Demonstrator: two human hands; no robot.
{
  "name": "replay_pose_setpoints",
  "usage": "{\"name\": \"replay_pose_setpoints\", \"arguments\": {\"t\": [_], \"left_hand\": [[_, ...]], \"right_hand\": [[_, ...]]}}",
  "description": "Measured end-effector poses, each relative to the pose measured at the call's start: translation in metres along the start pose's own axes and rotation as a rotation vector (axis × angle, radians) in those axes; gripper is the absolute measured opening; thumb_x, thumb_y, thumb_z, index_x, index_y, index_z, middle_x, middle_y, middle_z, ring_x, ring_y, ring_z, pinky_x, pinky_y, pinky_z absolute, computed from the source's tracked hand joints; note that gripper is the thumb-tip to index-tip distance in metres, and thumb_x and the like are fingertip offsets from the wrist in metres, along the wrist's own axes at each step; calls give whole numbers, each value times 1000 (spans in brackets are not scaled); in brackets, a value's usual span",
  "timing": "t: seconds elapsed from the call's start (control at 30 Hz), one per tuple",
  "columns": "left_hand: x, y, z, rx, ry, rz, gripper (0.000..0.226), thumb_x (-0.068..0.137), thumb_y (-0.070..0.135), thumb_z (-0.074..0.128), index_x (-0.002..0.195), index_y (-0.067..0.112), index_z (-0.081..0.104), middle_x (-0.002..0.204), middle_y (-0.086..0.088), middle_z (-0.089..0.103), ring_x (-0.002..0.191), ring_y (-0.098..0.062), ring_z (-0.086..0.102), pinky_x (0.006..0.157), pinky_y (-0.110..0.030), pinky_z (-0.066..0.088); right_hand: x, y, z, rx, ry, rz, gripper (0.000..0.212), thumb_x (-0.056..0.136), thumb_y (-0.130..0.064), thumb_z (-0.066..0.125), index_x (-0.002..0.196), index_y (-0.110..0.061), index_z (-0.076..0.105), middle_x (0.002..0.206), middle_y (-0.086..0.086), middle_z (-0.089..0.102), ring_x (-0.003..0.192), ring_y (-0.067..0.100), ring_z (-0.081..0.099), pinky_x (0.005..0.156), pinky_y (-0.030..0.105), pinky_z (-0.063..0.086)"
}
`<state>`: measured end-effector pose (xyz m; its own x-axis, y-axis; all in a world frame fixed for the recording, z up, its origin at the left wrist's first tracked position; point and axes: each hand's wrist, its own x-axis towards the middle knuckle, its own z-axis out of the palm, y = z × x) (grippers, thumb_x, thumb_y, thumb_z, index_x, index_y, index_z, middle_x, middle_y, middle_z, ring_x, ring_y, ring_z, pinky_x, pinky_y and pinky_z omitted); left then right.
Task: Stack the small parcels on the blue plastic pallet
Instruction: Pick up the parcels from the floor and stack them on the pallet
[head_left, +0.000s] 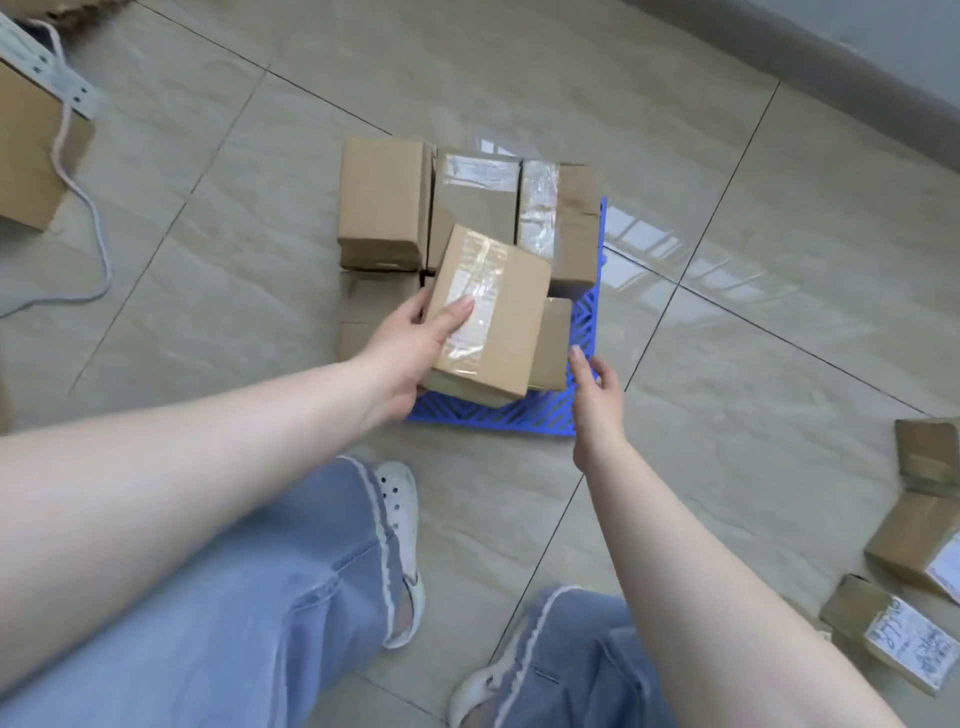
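The left hand (410, 345) has its grip closed round a taped parcel (488, 312), tilted above the blue pallet (498, 415); the right hand (597, 389), fingers straight, holds nothing at the pallet's 4 o'clock corner; stacked boxes (384, 197) fill its 12 o'clock side; more parcels (914, 551) lie on the floor (727, 260) at 4 o'clock.

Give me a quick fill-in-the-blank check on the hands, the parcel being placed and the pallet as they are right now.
1. The taped parcel is held by the ____ hand.
2. The right hand holds nothing and is ____, its fingers over the blue plastic pallet.
3. The bare lattice of the pallet shows at its ____ corner, closest to the person.
4. More loose parcels lie on the floor to the person's ____.

Missing words: left; open; near right; right
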<state>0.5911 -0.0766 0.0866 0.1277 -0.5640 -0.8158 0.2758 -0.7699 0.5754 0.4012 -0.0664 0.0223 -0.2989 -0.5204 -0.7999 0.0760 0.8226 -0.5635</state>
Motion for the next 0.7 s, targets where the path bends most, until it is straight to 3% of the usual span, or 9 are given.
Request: {"name": "replay_pose_setpoints", "arguments": {"t": [0.07,0.17,0.23,0.33,0.4,0.5,0.6,0.7], "left_hand": [[12,-2,-2,78,-42,1,35,93,38,61,126,33,56,100,9,72,72,-8,69,62,-27,57],[27,-4,-2,164,-108,24,25,94,45,55,118,35,56,98,10,71,80,-13,69,75,-41,56],[36,-4,-1,180,-133,30,30,94,48,54,120,34,55,111,4,71,97,-24,68,89,-55,50],[42,-6,-4,221,-141,41,37,94,50,52,127,32,53,122,0,69,108,-27,66,96,-58,48],[42,-12,-7,250,-132,53,38,95,49,50,129,33,52,119,2,69,98,-21,67,88,-51,53],[39,-19,-11,253,-119,47,38,96,49,50,131,33,52,111,6,70,87,-13,68,59,-34,60],[34,-18,-10,246,-115,55,38,95,49,50,129,33,52,104,8,70,85,-12,68,59,-31,58],[30,-14,-7,240,-127,79,33,95,49,50,124,34,54,101,8,70,83,-12,67,58,-31,58]], "right_hand": [[23,20,4,-25,-7,20,68,86,-49,66,144,-22,42,129,1,50,101,14,52,95,31,46],[47,38,17,26,4,64,75,82,-51,70,145,-26,39,145,-4,43,126,19,47,108,46,41],[60,46,25,74,11,92,76,78,-53,72,143,-29,41,146,-5,43,123,21,48,101,45,46],[70,56,34,122,-8,132,81,73,-57,75,142,-32,41,144,-3,40,111,21,49,80,42,53],[76,60,38,129,-26,135,88,68,-60,77,143,-33,41,145,-2,39,115,25,50,71,39,56],[82,60,40,182,-51,144,88,64,-57,81,141,-28,47,139,-1,49,118,28,55,60,35,60],[83,53,38,214,-65,132,77,72,-44,82,138,-20,51,132,2,58,110,25,62,57,31,59],[84,50,37,237,-69,126,69,77,-32,81,137,-12,53,129,7,62,105,24,65,64,31,58]]}}
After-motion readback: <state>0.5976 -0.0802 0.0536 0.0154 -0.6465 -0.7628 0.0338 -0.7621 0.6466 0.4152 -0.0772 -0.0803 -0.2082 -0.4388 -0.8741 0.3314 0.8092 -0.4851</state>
